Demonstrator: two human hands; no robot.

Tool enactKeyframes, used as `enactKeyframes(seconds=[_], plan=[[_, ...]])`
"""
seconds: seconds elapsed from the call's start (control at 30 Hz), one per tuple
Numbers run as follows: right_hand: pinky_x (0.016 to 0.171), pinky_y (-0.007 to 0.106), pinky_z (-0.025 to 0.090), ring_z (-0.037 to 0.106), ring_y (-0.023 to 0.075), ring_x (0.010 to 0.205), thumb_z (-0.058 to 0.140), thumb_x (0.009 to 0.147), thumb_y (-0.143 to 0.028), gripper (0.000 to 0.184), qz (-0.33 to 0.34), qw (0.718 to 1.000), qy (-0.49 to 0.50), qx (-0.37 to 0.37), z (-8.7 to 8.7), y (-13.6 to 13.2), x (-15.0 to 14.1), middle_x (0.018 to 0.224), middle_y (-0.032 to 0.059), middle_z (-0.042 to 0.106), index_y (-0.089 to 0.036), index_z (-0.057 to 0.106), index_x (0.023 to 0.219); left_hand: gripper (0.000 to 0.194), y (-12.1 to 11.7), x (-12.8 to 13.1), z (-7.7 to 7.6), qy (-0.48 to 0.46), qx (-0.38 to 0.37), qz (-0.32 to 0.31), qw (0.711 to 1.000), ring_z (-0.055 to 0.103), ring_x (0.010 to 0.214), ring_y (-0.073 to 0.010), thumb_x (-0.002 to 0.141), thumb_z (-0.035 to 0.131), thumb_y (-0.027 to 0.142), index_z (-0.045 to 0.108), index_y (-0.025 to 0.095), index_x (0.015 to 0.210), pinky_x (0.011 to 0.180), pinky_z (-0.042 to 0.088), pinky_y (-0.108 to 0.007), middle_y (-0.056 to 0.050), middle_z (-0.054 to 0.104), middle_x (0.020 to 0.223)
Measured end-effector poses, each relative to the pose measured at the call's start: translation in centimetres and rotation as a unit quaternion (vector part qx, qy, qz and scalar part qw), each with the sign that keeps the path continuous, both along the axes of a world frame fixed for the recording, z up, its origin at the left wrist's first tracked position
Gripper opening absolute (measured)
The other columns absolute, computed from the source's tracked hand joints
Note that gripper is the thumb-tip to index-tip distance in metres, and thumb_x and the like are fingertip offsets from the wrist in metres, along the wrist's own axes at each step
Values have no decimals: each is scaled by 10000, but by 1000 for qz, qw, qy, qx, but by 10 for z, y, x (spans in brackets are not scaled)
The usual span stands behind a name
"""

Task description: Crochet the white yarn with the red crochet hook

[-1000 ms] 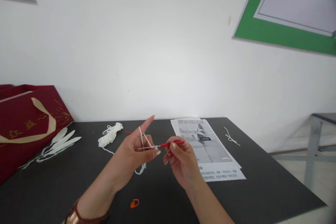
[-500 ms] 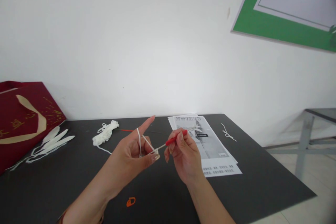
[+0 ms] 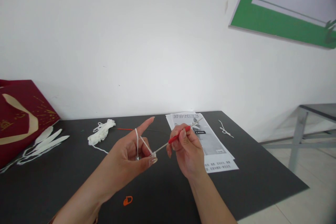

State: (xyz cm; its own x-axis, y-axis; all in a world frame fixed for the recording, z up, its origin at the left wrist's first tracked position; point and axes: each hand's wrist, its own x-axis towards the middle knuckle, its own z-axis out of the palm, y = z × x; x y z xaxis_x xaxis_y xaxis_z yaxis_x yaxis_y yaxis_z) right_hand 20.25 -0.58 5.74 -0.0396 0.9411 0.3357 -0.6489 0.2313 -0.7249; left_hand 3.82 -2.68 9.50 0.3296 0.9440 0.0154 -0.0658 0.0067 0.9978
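Right hand (image 3: 187, 152) has tilted the crochet hook (image 3: 175, 138) upward, grip closed on it; left hand (image 3: 131, 155) pinches yarn (image 3: 143, 143) mid-table (image 3: 262, 178).

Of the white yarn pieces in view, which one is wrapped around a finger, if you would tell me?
The strand looped over the left hand's index finger; the bundle and the short knotted piece lie loose on the table.
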Motion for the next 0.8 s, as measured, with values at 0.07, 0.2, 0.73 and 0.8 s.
enactKeyframes(seconds=[0.07,0.2,0.73,0.8], plan=[[414,201,440,442,76,480,581,851,-338,181,-5,1000,-8,0,0,0,1,653,-34,512,-185,543,761,846,0,0,0,1,-2,2,1000,475,585,-118,699,699,186,274,286,1423,529,355,-233,42,553,633],[403,195,426,454,79,485,579,848,-342,182,-11,1000,-17,4,-1,1,4,665,-29,513,-187,544,761,849,0,0,-1,-1,-2,-5,1000,478,564,-115,684,705,171,293,288,1418,524,363,-234,41,559,624],[421,223,395,443,94,495,543,868,-356,199,-39,992,-92,79,2,-1,13,648,-32,461,-190,544,757,852,2,0,-3,28,4,-7,1000,481,562,-119,680,699,172,288,263,1421,513,367,-235,38,560,625],[428,226,391,447,98,510,548,863,-364,200,-61,988,-108,88,1,-2,13,662,-30,460,-194,543,759,856,3,0,-3,36,5,0,999,486,566,-124,675,697,168,289,255,1422,527,376,-243,36,561,621]])
